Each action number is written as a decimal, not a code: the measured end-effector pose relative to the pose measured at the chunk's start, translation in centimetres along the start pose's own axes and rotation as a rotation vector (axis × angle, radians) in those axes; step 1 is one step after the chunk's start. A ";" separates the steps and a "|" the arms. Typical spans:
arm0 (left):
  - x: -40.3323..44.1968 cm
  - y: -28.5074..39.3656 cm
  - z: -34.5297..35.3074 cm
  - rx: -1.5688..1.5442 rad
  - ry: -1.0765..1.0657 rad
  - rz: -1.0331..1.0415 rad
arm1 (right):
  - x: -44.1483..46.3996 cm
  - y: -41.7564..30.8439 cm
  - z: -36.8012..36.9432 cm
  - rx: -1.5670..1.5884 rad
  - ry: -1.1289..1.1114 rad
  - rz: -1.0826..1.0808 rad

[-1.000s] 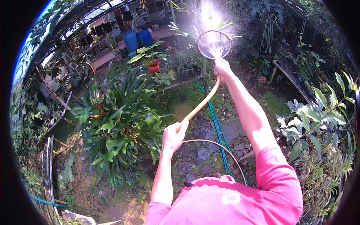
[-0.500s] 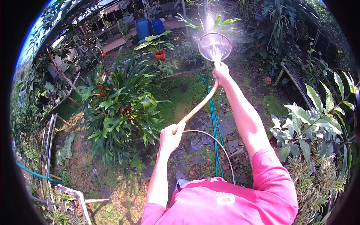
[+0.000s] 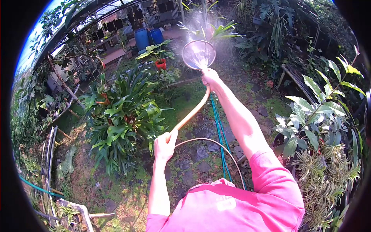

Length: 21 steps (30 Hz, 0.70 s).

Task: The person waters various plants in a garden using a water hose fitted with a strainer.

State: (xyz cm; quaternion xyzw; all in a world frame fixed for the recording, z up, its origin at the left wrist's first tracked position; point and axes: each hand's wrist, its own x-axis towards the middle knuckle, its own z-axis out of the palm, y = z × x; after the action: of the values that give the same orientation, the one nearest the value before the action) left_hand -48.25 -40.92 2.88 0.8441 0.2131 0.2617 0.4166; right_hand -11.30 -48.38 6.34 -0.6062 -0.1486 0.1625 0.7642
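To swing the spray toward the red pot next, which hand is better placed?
Likely right: the right hand holds the hose just behind the spray, while the left hand grips it farther back.

A plant nursery or lush garden: a dense staghorn fern (image 3: pixel 125 120), a red pot (image 3: pixel 160 64), blue barrels (image 3: pixel 142 39) and variegated foliage (image 3: pixel 328 181) surround mossy stone paving (image 3: pixel 201 152).

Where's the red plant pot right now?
In the head view, the red pot stands left of and beyond the round hoop by your right hand, just in front of the blue barrels.
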 end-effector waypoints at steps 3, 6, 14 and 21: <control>-0.3 -0.4 -1.5 -0.007 0.007 -0.050 | -0.3 0.5 1.4 0.035 0.069 -0.009; -0.1 -0.9 -2.3 -0.021 -0.015 -0.040 | -0.8 0.4 1.9 0.011 0.080 -0.014; 1.5 -2.0 -2.3 -0.055 -0.064 -0.015 | -0.6 -0.4 1.8 -0.027 0.026 0.015; 6.9 -1.8 2.1 -0.004 -0.080 -0.007 | 4.0 0.6 -2.4 -0.070 0.033 0.001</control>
State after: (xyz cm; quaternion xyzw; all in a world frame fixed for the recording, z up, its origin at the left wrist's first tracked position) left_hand -41.90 -37.13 2.13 0.8523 0.1987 0.2266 0.4274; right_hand -6.66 -48.65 5.38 -0.6354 -0.1410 0.1476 0.7447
